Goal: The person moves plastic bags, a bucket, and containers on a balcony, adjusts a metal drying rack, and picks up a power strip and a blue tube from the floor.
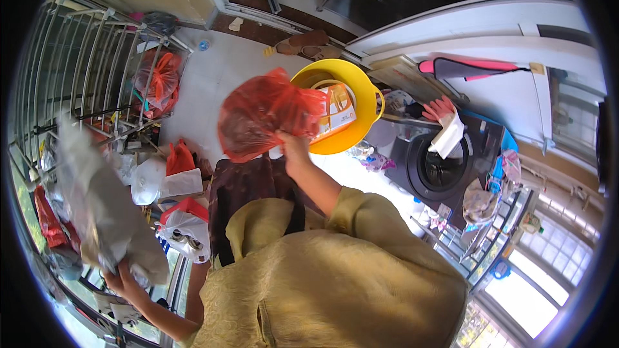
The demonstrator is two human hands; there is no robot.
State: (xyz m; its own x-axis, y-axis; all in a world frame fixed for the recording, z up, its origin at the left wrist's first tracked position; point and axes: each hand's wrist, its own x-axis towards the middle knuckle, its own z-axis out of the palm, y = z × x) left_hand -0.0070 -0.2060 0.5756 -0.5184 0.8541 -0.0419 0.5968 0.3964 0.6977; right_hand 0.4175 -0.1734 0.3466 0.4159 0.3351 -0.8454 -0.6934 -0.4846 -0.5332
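Note:
My right hand grips a full red plastic bag and holds it up in front of me. Part of the bag overlaps a yellow tub with side handles. Inside that tub, a white and orange printed box leans beside a round rim, partly hidden by the bag. Over at the left, my left hand has hold of the lower end of a long, pale grey-beige bag, blurred at its top. What this bag contains cannot be made out.
A metal rack lines the left side, with red bags at its far end. White bags and boxes crowd my left. To the right stands a dark front-loading washing machine with pink rubber gloves on it. Sandals lie near the door track.

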